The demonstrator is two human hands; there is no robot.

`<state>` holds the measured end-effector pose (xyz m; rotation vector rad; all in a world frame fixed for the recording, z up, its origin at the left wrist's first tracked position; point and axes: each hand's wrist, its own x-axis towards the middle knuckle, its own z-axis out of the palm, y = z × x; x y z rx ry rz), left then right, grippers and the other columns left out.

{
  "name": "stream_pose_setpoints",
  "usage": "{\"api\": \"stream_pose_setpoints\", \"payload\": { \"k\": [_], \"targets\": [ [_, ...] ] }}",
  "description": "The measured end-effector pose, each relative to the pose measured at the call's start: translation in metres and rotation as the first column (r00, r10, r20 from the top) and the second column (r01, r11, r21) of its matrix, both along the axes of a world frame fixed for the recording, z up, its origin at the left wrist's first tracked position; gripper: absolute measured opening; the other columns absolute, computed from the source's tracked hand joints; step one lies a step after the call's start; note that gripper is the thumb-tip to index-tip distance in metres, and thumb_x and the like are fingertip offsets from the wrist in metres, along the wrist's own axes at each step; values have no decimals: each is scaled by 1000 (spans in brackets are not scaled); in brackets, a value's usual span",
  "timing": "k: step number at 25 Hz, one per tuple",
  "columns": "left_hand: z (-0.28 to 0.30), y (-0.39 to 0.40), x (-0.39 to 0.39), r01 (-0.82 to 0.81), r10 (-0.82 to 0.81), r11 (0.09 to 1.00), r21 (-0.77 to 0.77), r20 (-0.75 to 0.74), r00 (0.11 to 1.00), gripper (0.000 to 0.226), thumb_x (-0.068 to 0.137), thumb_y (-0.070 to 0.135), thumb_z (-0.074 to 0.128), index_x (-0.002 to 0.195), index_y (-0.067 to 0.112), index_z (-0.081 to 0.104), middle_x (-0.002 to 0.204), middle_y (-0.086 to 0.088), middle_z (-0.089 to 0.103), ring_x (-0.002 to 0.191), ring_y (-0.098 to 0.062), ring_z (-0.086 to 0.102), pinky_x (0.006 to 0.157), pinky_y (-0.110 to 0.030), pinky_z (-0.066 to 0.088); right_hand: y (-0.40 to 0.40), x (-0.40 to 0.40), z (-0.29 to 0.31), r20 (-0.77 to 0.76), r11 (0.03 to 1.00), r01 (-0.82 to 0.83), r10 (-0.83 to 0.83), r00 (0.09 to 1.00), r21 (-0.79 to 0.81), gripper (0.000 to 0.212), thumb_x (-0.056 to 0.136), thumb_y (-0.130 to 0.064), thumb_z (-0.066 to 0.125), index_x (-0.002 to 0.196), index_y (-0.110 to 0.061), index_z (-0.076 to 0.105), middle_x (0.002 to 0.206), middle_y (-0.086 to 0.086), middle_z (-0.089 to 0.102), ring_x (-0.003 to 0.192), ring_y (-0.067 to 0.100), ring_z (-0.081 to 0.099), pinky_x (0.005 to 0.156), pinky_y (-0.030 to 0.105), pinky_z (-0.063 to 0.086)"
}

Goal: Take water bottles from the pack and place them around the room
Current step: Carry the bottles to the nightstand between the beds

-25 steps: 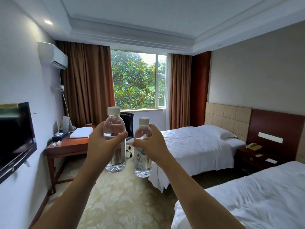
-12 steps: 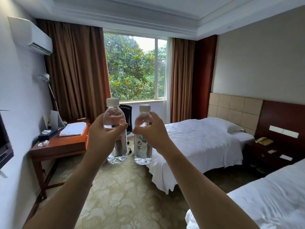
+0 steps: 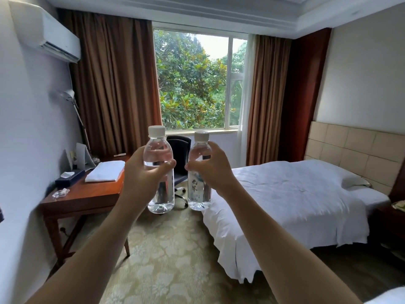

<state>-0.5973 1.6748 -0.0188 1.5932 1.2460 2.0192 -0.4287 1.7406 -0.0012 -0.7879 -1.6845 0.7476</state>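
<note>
I hold two clear water bottles with white caps upright at arm's length in the middle of the view. My left hand (image 3: pixel 143 175) grips the left bottle (image 3: pixel 158 150) around its middle. My right hand (image 3: pixel 211 167) grips the right bottle (image 3: pixel 198 194), whose label with dark characters faces me. The two bottles hang side by side, a small gap between them, above the carpet. The pack is not in view.
A wooden desk (image 3: pixel 87 197) at the left wall carries a folded white towel (image 3: pixel 105 171), a tissue box (image 3: pixel 69 178) and a glass ashtray (image 3: pixel 61 192). A black office chair (image 3: pixel 179 148) stands behind the bottles. A white bed (image 3: pixel 291 198) fills the right. Patterned carpet (image 3: pixel 171 255) lies between.
The view has advanced into the room toward the window: the desk and bed are nearer and the wall TV has left the frame. Both hands keep the bottles held out as before.
</note>
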Motion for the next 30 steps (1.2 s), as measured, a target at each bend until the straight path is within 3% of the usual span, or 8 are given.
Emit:
{"api": "stream_pose_setpoints", "payload": {
  "k": [3, 7, 11, 17, 20, 26, 30],
  "targets": [
    [-3, 69, -31, -4, 4, 1000, -1, -11, 1000, 31, 77, 17, 83, 104, 26, 70, 91, 11, 74, 82, -10, 73, 65, -29, 61, 66, -28, -3, -6, 1000, -12, 12, 1000, -5, 25, 59, -16, 76, 77, -27, 62, 75, -27, 68, 77, -9, 63, 66, 13, 48],
    [-12, 157, -78, -19, 20, 999, 42, -19, 1000, 33, 74, 19, 84, 104, 22, 70, 89, 6, 73, 83, -9, 72, 66, -19, 56, 154, -78, -12, -3, 1000, 7, -7, 1000, -14, 30, 60, -17, 79, 85, -23, 63, 82, -14, 69, 77, -8, 63, 69, 20, 48],
    [-8, 246, -131, 37, -35, 997, 62, -23, 999, 33, 70, 23, 83, 99, 27, 69, 85, 12, 74, 79, -4, 72, 65, -15, 53, 242, -132, -10, -10, 998, 38, -38, 999, -44, 31, 60, -18, 78, 88, -20, 64, 90, -8, 69, 83, 9, 66, 79, 33, 56],
    [5, 376, -176, 64, -61, 996, 56, -50, 997, 35, 71, 16, 86, 97, 29, 67, 82, 14, 72, 75, 2, 68, 64, -11, 51, 346, -163, 0, -79, 990, 120, -125, 989, -69, 33, 59, -16, 80, 88, -16, 65, 94, 1, 72, 87, 26, 70, 86, 48, 56],
    [6, 423, -157, 100, -99, 994, 52, -35, 994, 34, 69, 25, 83, 98, 32, 67, 89, 9, 71, 80, 0, 68, 67, -14, 52, 381, -137, -3, -79, 982, 169, -176, 981, -90, 36, 54, -18, 78, 87, -20, 64, 90, -3, 71, 86, 25, 72, 86, 50, 58],
    [-3, 498, -38, 268, -268, 963, 7, -46, 962, 37, 76, 1, 81, 106, 16, 67, 92, 13, 69, 74, 11, 67, 64, -13, 53, 411, -19, -8, -76, 923, 372, -380, 922, -103, 38, 51, -21, 77, 86, -26, 61, 82, -10, 69, 79, 18, 71, 80, 44, 60],
    [-6, 519, 66, 439, -439, 898, 13, 7, 898, 35, 68, 9, 79, 96, 26, 66, 88, 8, 70, 75, -3, 68, 66, -23, 57, 395, 72, -14, -59, 816, 567, -575, 816, -110, 41, 50, -24, 76, 87, -28, 58, 84, -11, 68, 78, 11, 69, 71, 35, 57]
  ]
}}
